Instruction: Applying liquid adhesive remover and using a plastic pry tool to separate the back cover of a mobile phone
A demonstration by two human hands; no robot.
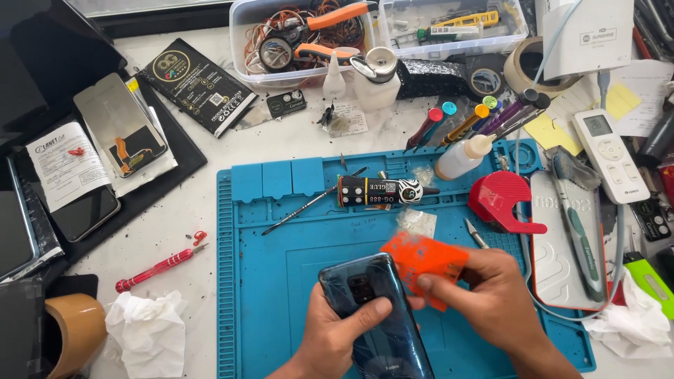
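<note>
My left hand (337, 330) grips a dark blue-green smartphone (382, 330), back side up, with my thumb lying across it just below the camera block. My right hand (484, 295) pinches a thin orange plastic card (421, 261) and holds its edge against the phone's upper right corner. Both hands hover over the blue silicone work mat (274, 281). On the mat behind them lie a black glue tube (382, 191), a thin metal pry tool (309, 205) and a small clear plastic bag (416, 222).
A red tape dispenser (502, 200), a white squeeze bottle (460, 158) and a toothbrush (577, 238) sit at the right. A red screwdriver (158, 267), crumpled tissue (147, 330) and tape roll (67, 333) lie left. Clear tool boxes (302, 42) line the back.
</note>
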